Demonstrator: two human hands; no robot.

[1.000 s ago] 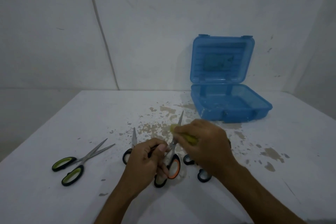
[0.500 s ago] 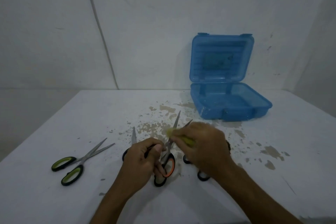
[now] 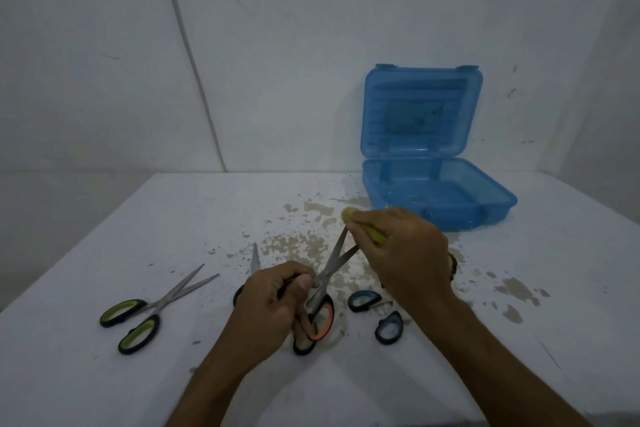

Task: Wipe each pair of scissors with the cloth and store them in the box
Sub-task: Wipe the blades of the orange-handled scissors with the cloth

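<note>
At lower centre of the frame the left hand (image 3: pixel 273 305) grips the handles of a pair of orange-handled scissors (image 3: pixel 320 308), fingers curled round the loops and thumb pressed near the pivot. The blades stand apart in a narrow V, pointing up and to the right. The right hand (image 3: pixel 401 253), just right of centre, is clamped on a yellow-green cloth (image 3: pixel 372 234), its fingers pinching the cloth over the tips of the blades; only a small fold of the cloth shows above and beneath the fingers. The blue box (image 3: pixel 440 198) sits in the upper right part of the white table (image 3: pixel 554 340), lid open and standing upright against the wall; its tray shows no scissors, though the tinted plastic makes the interior hard to read. Green-handled scissors (image 3: pixel 138 315) lie at lower left, blades slightly apart, well apart from both hands. Blue-handled scissors (image 3: pixel 377 314) lie below the right wrist, their blades hidden under that hand. A fourth blade (image 3: pixel 255 258) points upward just above the left hand, its handle mostly hidden behind it. Brownish stains (image 3: pixel 311 218) mark the table between the hands and the box.
</note>
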